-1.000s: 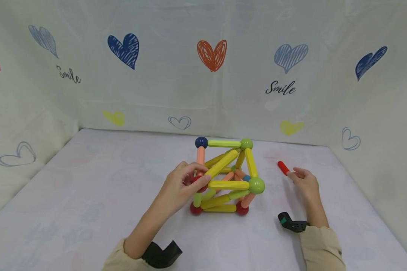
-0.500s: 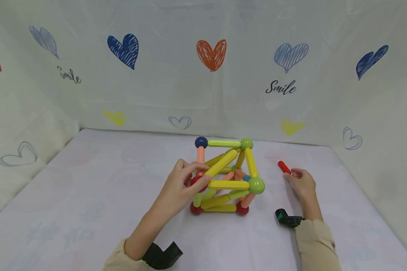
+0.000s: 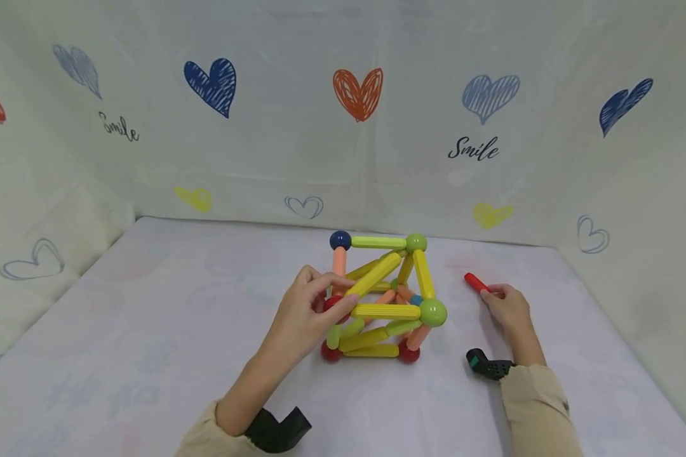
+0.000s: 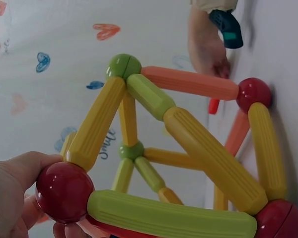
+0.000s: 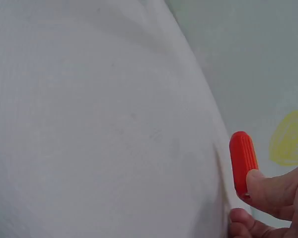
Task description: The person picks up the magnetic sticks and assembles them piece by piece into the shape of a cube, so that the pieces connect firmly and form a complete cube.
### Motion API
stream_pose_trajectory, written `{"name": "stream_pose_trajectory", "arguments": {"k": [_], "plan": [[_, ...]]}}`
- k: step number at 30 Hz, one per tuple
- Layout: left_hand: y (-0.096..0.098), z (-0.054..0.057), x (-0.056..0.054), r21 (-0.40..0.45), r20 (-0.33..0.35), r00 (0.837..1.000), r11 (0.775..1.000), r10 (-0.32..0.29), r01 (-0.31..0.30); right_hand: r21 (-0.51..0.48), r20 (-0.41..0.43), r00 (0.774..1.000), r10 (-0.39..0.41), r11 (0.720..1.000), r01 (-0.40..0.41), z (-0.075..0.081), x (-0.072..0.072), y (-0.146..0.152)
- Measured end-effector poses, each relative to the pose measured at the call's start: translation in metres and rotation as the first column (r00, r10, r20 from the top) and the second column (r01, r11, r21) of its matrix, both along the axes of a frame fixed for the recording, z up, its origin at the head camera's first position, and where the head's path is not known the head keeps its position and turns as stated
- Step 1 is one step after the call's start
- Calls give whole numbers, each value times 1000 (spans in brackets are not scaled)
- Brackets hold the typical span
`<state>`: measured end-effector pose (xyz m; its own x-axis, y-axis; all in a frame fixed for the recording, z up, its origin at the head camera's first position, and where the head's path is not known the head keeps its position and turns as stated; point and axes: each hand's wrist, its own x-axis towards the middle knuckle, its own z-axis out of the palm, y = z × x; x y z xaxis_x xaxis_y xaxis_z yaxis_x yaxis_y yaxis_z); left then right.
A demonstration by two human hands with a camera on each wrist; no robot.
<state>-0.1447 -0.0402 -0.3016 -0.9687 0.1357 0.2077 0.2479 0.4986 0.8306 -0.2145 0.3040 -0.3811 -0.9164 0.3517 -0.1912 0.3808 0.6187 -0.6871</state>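
Note:
A frame of coloured rods and balls stands mid-table. My left hand (image 3: 304, 311) grips the red ball (image 4: 65, 192) at its near left corner, fingers also at the end of a slanting yellow rod (image 3: 375, 274). From that ball a light green rod (image 4: 171, 213) runs to another red ball (image 4: 279, 220). Green balls (image 3: 433, 313) mark the right corners, and a dark blue ball (image 3: 340, 240) tops the back left. Off to the right, my right hand (image 3: 509, 311) pinches a short red rod (image 5: 243, 161) by one end between thumb and fingers.
A white cloth covers the table (image 3: 166, 330). Behind it hangs a pale backdrop (image 3: 274, 139) printed with hearts and words. Black wrist camera mounts (image 3: 279, 430) sit on both forearms, the left one low in front of the frame.
My right hand has shifted slightly left with the red rod, whose far end now points a little more to the left. The left hand and the frame stay in place.

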Motion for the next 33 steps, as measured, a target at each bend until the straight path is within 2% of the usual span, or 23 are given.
{"name": "stream_pose_trajectory", "arguments": {"k": [3, 6, 8, 10, 12, 16, 18, 21, 27, 33], "plan": [[0, 1, 0, -12, 16, 1000, 1000, 2, -2, -45, 20, 995, 97, 994, -96, 11, 2, -1], [0, 2, 0, -32, 25, 1000, 999, 2, -2, -65, -71, 984, 163, 984, -168, 27, 5, -10], [0, 3, 0, -57, 25, 1000, 998, 3, -1, -31, -170, 959, 226, 972, -234, 41, 6, -18], [-1, 4, 0, -86, 18, 1000, 996, 1, 1, 13, -262, 917, 301, 951, -308, 57, 9, -29], [-1, 6, 0, -115, 20, 1000, 993, 4, -2, 63, -325, 858, 397, 915, -399, 73, 9, -41], [0, 8, 1, -142, 24, 1000, 990, 1, 2, 154, -389, 759, 522, 849, -505, 92, 6, -62], [1, 8, 1, -148, 30, 1000, 989, 1, 3, 184, -394, 727, 562, 823, -537, 95, 2, -70], [1, 9, 1, -150, 32, 999, 989, -3, 8, 201, -393, 693, 604, 792, -576, 95, -5, -77], [2, 10, 1, -168, 34, 999, 986, -4, 10, 162, -396, 621, 676, 717, -678, 90, -16, -81], [6, 11, 3, -227, 12, 1000, 974, 8, -5, 134, -380, 575, 725, 658, -741, 90, -20, -79]]}}
